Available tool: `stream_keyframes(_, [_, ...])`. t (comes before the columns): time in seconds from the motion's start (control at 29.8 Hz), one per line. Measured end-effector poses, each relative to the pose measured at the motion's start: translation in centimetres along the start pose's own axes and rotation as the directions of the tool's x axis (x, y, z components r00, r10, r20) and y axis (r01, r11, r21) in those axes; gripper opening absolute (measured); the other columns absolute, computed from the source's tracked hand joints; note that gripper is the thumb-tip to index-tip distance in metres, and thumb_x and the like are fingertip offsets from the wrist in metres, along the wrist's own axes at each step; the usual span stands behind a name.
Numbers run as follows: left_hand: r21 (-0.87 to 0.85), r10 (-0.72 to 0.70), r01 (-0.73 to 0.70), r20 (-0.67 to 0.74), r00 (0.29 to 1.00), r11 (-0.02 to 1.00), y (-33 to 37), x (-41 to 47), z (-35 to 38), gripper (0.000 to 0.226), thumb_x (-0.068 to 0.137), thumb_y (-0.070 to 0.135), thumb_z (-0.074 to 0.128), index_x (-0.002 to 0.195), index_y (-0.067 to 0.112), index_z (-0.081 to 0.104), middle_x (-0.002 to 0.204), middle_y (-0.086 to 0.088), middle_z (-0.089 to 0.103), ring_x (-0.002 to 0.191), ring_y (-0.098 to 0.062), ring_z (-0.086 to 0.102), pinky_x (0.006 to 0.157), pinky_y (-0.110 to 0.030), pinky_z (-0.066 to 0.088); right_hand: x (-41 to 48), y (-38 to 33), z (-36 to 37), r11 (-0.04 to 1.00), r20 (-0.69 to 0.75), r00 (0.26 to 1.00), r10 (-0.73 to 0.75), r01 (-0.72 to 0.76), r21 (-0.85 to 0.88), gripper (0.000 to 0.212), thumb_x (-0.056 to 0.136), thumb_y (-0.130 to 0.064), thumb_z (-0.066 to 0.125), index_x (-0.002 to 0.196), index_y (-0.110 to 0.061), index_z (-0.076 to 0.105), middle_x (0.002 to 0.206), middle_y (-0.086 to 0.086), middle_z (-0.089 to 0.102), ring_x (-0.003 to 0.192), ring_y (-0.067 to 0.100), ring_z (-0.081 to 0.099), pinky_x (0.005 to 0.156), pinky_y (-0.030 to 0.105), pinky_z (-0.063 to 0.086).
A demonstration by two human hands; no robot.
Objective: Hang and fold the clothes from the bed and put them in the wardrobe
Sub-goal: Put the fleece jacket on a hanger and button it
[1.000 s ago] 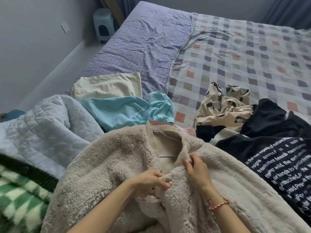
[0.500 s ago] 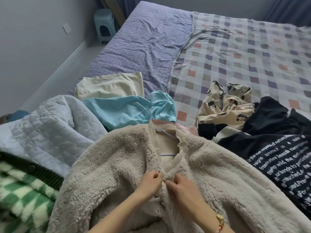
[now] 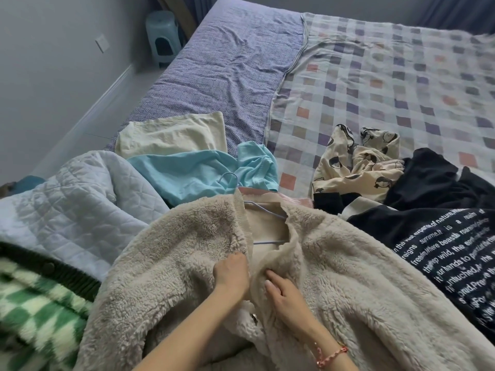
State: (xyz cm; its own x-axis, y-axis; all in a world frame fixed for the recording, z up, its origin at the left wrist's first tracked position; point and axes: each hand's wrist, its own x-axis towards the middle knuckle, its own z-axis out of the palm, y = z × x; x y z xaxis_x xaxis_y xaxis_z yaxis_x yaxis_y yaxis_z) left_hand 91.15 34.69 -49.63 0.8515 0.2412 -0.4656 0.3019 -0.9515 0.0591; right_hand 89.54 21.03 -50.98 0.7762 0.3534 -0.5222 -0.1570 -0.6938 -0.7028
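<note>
**Both hands on the fleece's front opening**

From my feed, the fleece [image 3: 348, 277] lay spread across the near end of the bed [image 3: 227, 70], collar away from me and front opening facing up. A blue wire hanger [image 3: 265, 210] sat inside it, with its bar visible in the neck gap and its hook poking out past the collar onto a turquoise top [image 3: 192, 178].

The left hand [image 3: 231, 274] was at the left front edge, just below the neck gap. Its fingers were curled down over that edge and gripped the pile, with the tips buried in it. The right hand [image 3: 284, 295] was just beside it on the right front edge. Thumb and forefinger lay close together and pinched a fold of the fleece, while the other fingers were hidden under the cloth. The two edges nearly met between the hands. A bracelet [image 3: 332, 353] circled the right wrist.

To the left of the fleece lay a pale quilted jacket [image 3: 75, 199] and a green checked cardigan [image 3: 34, 298], both touching it. To the right a black shirt [image 3: 442, 250] with white lettering ran partly under the fleece's sleeve. Beyond it, printed pyjamas [image 3: 359, 162] lay crumpled on a checked blanket [image 3: 401, 76]. A cream cloth [image 3: 171, 135] lay folded past the turquoise top.
</note>
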Motion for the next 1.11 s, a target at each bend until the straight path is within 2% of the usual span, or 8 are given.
stream_keyframes(0.13, [-0.353,0.041,-0.056,-0.050,0.998,0.934,-1.2,-0.7,-0.2,0.017,0.093,0.024,0.051,0.099,0.014,0.063,0.103,-0.005,0.065,0.100,-0.023,0.060,0.078,-0.028,0.042,-0.6,-1.6,-0.2,0.977,-0.063,0.997,-0.051,0.063,0.206,0.031,0.096,-0.019,0.049,0.127,-0.018,0.057,0.105,0.006,0.055,0.090,0.003,0.050,0.079,0.002,0.034])
stream_keyframes(0.2, [-0.614,0.056,-0.087,-0.069,0.996,0.784,-1.7,-1.3,0.3,0.009,0.090,0.017,0.057,0.085,0.013,0.064,0.084,-0.003,0.065,0.081,-0.019,0.062,0.070,-0.026,0.042,-0.6,-1.9,-0.3,0.953,-0.095,0.994,-0.046,0.072,0.293,0.029,0.094,-0.013,0.053,0.122,-0.014,0.060,0.102,0.009,0.057,0.087,0.005,0.053,0.078,0.005,0.038])
stream_keyframes(0.3, [-0.905,0.042,0.048,0.072,0.997,0.422,-1.9,-2.2,0.4,0.012,0.089,0.005,0.059,0.079,0.009,0.061,0.067,-0.004,0.061,0.050,-0.007,0.057,0.050,-0.022,0.047,-0.6,-2.5,-0.7,0.935,-0.119,0.992,-0.052,0.090,0.343,0.024,0.092,-0.008,0.056,0.112,-0.017,0.066,0.097,-0.005,0.063,0.090,0.007,0.059,0.081,0.009,0.042])
stream_keyframes(0.44, [-0.974,0.039,0.107,0.117,0.992,0.198,-1.1,-2.8,0.8,0.002,0.084,-0.003,0.063,0.083,-0.001,0.062,0.065,-0.005,0.064,0.049,0.000,0.060,0.047,-0.014,0.045,0.2,-2.9,-1.5,0.936,-0.160,0.987,0.016,0.041,0.351,0.028,0.087,-0.004,0.059,0.074,-0.026,0.071,0.064,-0.013,0.068,0.065,0.001,0.063,0.064,0.015,0.047])
stream_keyframes(0.54, [-0.986,0.030,0.138,0.142,0.989,0.096,-1.0,-2.7,1.4,0.002,0.082,-0.004,0.065,0.082,-0.003,0.064,0.061,-0.002,0.067,0.051,-0.004,0.062,0.049,-0.015,0.047,1.0,-3.5,-2.4,0.901,-0.039,0.989,0.143,-0.114,0.419,0.022,0.086,0.000,0.056,0.070,-0.003,0.071,0.052,0.002,0.061,0.042,0.010,0.054,0.044,0.021,0.045])
stream_keyframes(0.71, [-0.982,0.021,0.185,0.186,0.982,0.040,-1.3,-2.2,2.0,0.011,0.084,-0.006,0.060,0.080,0.001,0.067,0.061,-0.002,0.069,0.054,-0.007,0.064,0.053,-0.018,0.052,1.5,-4.0,-3.3,0.926,0.094,0.985,0.143,-0.167,0.339,0.019,0.087,0.002,0.056,0.071,0.007,0.065,0.048,0.011,0.058,0.036,0.012,0.057,0.039,0.022,0.048])
stream_keyframes(0.87, [-0.970,-0.126,0.243,0.238,0.963,0.026,-0.2,-1.8,2.7,0.036,0.085,0.034,0.066,0.069,0.003,0.062,0.065,-0.011,0.061,0.061,-0.020,0.054,0.055,-0.029,0.043,1.8,-4.6,-2.3,0.999,-0.094,0.995,-0.020,0.016,-0.045,0.031,0.076,-0.005,0.059,0.047,-0.017,0.053,0.047,-0.004,0.055,0.039,0.004,0.050,0.045,0.014,0.041])
stream_keyframes(1.11, [-0.965,-0.355,0.256,0.221,0.909,0.055,0.9,-1.9,3.6,0.035,0.088,0.011,0.062,0.054,0.011,0.052,0.048,-0.001,0.052,0.052,-0.017,0.047,0.055,-0.031,0.038,0.8,-3.4,-0.5,0.989,-0.231,0.962,-0.143,0.129,-0.074,0.037,0.078,-0.006,0.062,0.055,-0.029,0.044,0.052,-0.013,0.049,0.049,0.003,0.050,0.050,0.010,0.035])
